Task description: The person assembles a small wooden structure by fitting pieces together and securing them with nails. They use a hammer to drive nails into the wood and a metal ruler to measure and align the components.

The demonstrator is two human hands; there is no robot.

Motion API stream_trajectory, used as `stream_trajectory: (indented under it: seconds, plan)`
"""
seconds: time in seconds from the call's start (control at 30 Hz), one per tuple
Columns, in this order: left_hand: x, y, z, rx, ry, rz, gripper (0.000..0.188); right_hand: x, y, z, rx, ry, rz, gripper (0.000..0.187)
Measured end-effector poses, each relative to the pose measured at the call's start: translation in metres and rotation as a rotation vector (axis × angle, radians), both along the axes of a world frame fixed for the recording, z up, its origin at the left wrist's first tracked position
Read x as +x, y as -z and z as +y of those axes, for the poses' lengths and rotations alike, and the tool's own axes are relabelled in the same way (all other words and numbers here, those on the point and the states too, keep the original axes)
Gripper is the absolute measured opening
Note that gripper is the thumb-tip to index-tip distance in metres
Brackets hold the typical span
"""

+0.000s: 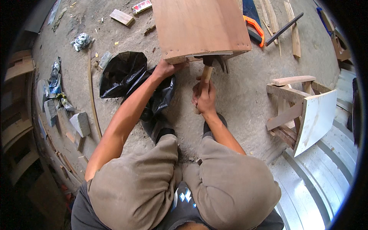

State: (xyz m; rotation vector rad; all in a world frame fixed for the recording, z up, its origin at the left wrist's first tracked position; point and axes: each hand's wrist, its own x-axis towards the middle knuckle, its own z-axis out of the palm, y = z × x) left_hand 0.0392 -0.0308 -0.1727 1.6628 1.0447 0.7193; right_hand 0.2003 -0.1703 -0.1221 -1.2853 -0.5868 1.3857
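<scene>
In front of me stands a brown plywood box (203, 27), with nail heads along its near edge. My left hand (169, 69) grips the box's near left lower corner, its fingertips partly hidden under the edge. Closed around the wooden handle of a claw hammer (207, 73) is my right hand (206, 98). The dark hammer head is at the box's near end, partly beneath the edge; whether it touches the wood I cannot tell. A crumpled black plastic bag (124, 74) lies under and beside my left forearm.
An orange-handled handsaw (256, 28), a dark metal bar (284, 29) and wood strips (294, 36) lie at the far right. Nearer stands a small wooden frame with a white panel (316, 119), beside corrugated metal sheeting (303, 191). Leftward are a concrete block (80, 124) and a long thin stick (92, 92).
</scene>
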Motion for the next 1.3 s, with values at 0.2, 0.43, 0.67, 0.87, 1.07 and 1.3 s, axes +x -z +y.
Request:
stream_trajectory:
  seconds: [0.2,0.43,0.67,0.87,1.07,1.3]
  plan:
    - [-0.007,0.020,0.005,0.050,0.022,-0.015,0.037,0.002,0.017,0.001,0.001,-0.117,-0.278,0.045]
    - [-0.005,0.013,0.002,-0.042,0.028,-0.043,0.035,-0.004,-0.008,0.002,-0.023,-0.093,-0.096,0.044]
    - [-0.006,0.016,0.003,0.024,0.031,-0.004,0.035,-0.004,-0.012,-0.001,0.025,-0.027,0.135,0.044]
    - [-0.006,0.014,0.002,0.069,0.033,-0.010,0.040,-0.005,-0.001,0.001,-0.008,-0.061,-0.077,0.042]
    - [-0.006,0.009,0.001,0.018,0.032,-0.047,0.040,-0.005,0.000,0.003,-0.032,-0.117,-0.064,0.045]
    - [-0.007,0.006,0.000,-0.123,0.060,-0.013,0.035,0.005,-0.007,0.003,0.011,-0.054,-0.234,0.040]
